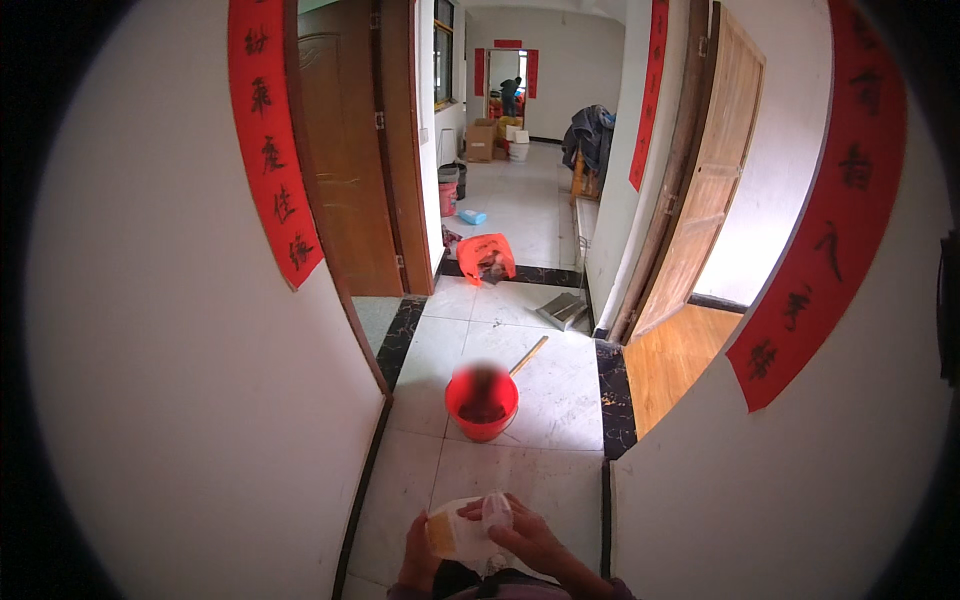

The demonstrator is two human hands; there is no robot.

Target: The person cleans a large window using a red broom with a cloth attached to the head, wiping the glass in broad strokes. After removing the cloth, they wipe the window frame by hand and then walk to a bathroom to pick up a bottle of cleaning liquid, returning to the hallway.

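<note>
My left hand [421, 546] grips the left side of a pale translucent plastic container [471, 534] with a yellowish patch, low in the view. Over its right side, my right hand [529, 534] holds a small clear plastic cup or cap [497, 511] between thumb and fingers. On the tiles ahead stands a red plastic bucket [481, 431]; its contents are dark and partly blurred. A wooden stick [529, 355] lies on the floor behind the bucket, its near end hidden by it.
Farther along the hallway are a metal dustpan [564, 310], a red plastic bag [480, 251], a blue packet [472, 217], buckets [448, 196] and a cardboard box [480, 141]. White walls and open doors flank the passage. Another person [511, 94] bends in the far room.
</note>
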